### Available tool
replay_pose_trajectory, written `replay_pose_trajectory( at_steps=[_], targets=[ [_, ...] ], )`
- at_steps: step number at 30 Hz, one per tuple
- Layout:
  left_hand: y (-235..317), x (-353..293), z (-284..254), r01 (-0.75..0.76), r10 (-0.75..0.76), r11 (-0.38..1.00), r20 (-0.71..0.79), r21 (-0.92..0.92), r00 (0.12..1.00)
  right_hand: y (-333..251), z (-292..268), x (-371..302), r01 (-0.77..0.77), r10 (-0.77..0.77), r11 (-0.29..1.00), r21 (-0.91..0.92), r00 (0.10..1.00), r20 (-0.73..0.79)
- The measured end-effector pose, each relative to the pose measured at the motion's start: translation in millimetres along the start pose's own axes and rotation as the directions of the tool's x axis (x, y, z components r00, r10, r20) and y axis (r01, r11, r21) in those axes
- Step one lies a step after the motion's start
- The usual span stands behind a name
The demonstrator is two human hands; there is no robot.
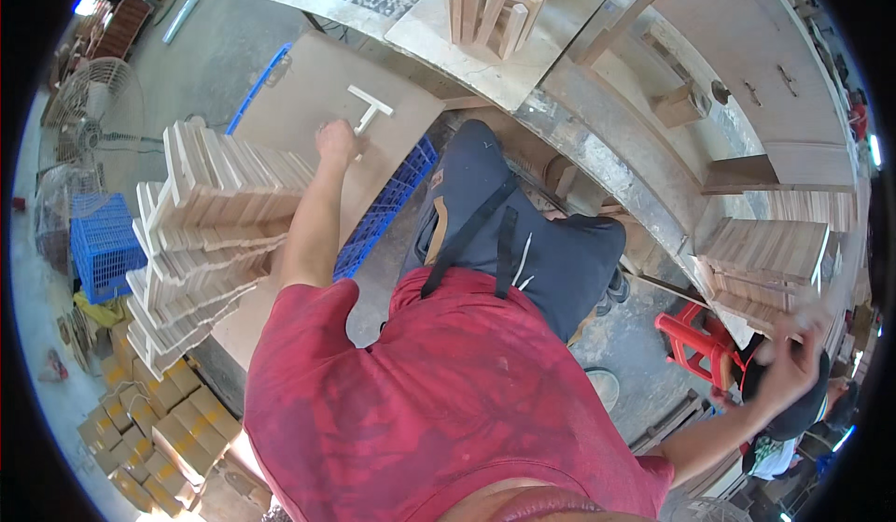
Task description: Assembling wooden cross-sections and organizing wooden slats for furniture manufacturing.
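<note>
At the left, my left hand [337, 141] is closed round the stem end of a pale T-shaped wooden piece [372, 102], just above a brown board [313, 83]. Tall stacks of wooden slats [224, 181] stand beside my left forearm on that board. On the far right my right hand [791, 365] is raised close to the near end of a stack of flat wooden boards [761, 249]. Its fingers are blurred but look spread, and nothing shows in them.
Blue plastic crates [392, 200] sit under the brown board. A worktable [415, 27] ahead carries a bundle of upright wooden sticks [495, 13]. A red stool [695, 340] stands at the right, near another person [793, 382]. Cardboard boxes [191, 429] and a fan [98, 102] are at the left.
</note>
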State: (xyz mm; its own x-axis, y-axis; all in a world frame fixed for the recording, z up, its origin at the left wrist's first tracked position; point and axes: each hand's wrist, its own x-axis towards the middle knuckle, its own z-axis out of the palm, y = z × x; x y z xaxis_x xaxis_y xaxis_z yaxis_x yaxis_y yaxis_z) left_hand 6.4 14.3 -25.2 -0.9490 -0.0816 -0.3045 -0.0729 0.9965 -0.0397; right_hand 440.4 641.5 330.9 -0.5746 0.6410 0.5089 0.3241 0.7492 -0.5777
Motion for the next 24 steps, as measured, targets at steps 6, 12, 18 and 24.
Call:
replay_pose_trajectory(
  at_steps=[6, 12, 18, 24],
  targets=[
    [-28.4, 37.8, 71.4, -0.122, 0.131, 0.985, -0.072, 0.123, 0.989, -91.8, 177.3, -86.7, -0.168, 0.076, 0.983, 0.074, 0.737, 0.672],
    [-12.3, -56.1, -5.2, -0.265, -0.179, 0.204, -0.303, -0.942, 0.936, -85.2, 268.5, -108.4, -0.421, 0.072, 0.885, 0.199, 0.546, 0.835],
    [90.9, -229.1, -141.9, -0.825, 0.624, 0.284, -0.56, -0.488, 0.546, -82.1, 314.4, -122.7, -0.492, -0.033, 0.826, 0.276, 0.447, 0.894],
    [170.0, -224.9, -116.9, -0.629, 0.792, 0.097, -0.323, -0.771, 0.517, -70.1, 299.6, -147.6, -0.48, -0.128, 0.768, 0.424, 0.535, 0.835]
  ],
)
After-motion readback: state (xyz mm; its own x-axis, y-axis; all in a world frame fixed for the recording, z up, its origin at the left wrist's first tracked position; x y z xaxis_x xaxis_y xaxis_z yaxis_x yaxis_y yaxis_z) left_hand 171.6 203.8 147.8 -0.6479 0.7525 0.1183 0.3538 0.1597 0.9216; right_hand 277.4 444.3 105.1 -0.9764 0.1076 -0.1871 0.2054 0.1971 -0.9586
